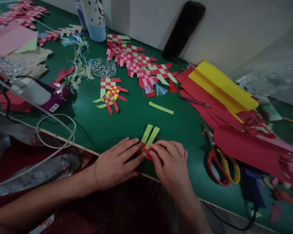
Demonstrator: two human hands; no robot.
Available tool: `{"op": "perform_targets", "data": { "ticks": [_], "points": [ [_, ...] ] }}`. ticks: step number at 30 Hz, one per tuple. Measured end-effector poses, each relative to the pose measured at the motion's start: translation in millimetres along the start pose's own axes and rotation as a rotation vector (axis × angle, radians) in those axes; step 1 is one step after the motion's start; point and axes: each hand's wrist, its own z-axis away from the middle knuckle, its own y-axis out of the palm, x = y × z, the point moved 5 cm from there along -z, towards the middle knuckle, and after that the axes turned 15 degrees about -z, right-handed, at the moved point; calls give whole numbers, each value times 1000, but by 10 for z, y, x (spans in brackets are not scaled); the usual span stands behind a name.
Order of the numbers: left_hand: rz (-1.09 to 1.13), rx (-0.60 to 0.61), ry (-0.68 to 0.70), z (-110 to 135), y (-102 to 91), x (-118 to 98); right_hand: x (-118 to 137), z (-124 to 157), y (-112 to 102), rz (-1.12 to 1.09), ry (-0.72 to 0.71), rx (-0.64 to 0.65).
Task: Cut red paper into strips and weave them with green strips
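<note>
Red and light green paper strips [152, 138] are woven together near the table's front edge, the two green ends pointing away from me. My left hand [119, 161] lies at the left of the weave, its fingertips pressing on the red part. From the right, my right hand [171, 161] pinches the weave's edge between thumb and fingers. Both hands partly hide the woven part. A single loose green paper strip [161, 108] lies farther back. To its left are small finished woven paper fish [110, 94] in red, green and yellow.
Scissors [219, 165] with red and yellow handles lie right of my right hand, beside red paper sheets [246, 151] and yellow paper [222, 86]. Behind are a row of woven fish [134, 61], a dish of beads [104, 67], a cup [95, 22] and a leaning phone [184, 29]. A white cable [74, 130] loops at left.
</note>
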Motion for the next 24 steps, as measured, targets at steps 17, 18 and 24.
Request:
{"op": "perform_targets", "data": {
  "ticks": [17,18,24],
  "points": [
    [-22,35,1,-13,2,-10,-29,130,-48,4,-24,-93],
    [-25,38,3,-14,3,-11,-29,135,-55,9,-24,-99],
    [-44,102,13,-57,-20,-11,64,233,-63,-1,-132,-36]
  ]
}}
